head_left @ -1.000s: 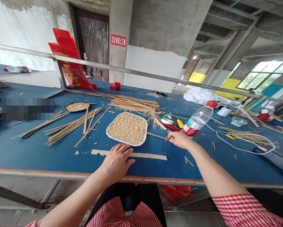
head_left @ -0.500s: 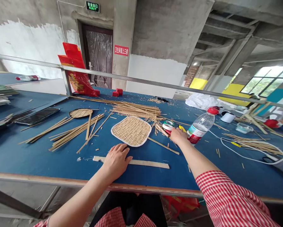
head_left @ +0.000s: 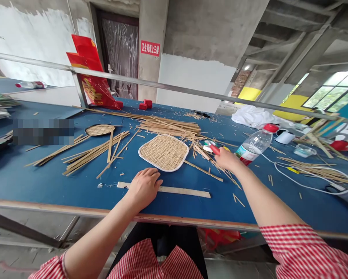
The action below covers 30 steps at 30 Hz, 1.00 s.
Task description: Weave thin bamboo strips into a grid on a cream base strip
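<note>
Red sign (head_left: 150, 48) on pillar (head_left: 152, 50): 卫生间请上三楼.

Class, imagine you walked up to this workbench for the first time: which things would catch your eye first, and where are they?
Probably the woven bamboo mat with its white rim, lying mid-table on the blue table. Just in front, the left hand rests flat on a long wooden strip, while the right hand grips a red-handled tool beside a water bottle.

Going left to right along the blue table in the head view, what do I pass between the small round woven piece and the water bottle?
small round woven piece → left hand on the flat strip → woven fan panel → right hand gripping a red-handled tool → water bottle.
</note>
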Tool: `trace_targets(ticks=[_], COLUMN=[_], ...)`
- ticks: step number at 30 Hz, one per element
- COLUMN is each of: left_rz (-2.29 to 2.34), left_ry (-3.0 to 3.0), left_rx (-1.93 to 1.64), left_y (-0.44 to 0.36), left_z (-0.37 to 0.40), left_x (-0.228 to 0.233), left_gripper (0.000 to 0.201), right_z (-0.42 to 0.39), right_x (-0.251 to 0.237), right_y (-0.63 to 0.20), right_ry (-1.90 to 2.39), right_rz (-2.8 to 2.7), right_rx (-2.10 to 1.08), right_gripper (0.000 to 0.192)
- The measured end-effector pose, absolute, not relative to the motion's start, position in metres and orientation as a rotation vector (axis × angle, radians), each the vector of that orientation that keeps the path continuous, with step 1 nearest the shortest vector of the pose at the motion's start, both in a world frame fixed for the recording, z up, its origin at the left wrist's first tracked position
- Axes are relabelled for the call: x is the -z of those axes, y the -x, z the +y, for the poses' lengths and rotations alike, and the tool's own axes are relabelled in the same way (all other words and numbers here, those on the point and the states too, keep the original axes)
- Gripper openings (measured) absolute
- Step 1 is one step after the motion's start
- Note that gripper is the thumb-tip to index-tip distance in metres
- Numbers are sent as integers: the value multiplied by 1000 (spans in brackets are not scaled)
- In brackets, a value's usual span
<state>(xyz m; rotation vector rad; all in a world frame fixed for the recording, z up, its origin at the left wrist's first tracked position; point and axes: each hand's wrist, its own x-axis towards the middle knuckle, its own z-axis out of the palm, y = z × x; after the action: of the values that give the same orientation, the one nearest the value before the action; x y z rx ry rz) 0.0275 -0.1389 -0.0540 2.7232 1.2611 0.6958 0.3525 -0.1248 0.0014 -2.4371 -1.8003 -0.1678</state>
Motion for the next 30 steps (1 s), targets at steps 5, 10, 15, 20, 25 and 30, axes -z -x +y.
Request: trace_targets(ticks=[5, 10, 15, 20, 25, 30], left_rz=[1272, 1286, 1546, 1869, 1926, 1927], left_ry=[-2685, -2694, -2623, -2492, -2467, -2450], left_rx=[-733, -897, -935, -798, -737, -699], left_y=[-22, -4, 37, 71, 77, 73], left_z=[-138, -141, -138, -136, -136, -137], left_x=[50, 45, 43, 47, 52, 50], left_gripper=[25, 28, 32, 30, 31, 32], right_z=[-206, -276, -296, -300, -298, -295], right_x=[-19, 0, 20, 24, 23, 17], right_y=[-316, -301, -310, -313, -309, -304], right_ry=[1986, 2117, 2246, 2199, 2214, 2242], right_rz=[-1606, -1814, -1990, -2097, -2116, -2137], right_rx=[-590, -310, -16, 231, 462, 553], right_gripper=[38, 40, 40, 38, 35, 33])
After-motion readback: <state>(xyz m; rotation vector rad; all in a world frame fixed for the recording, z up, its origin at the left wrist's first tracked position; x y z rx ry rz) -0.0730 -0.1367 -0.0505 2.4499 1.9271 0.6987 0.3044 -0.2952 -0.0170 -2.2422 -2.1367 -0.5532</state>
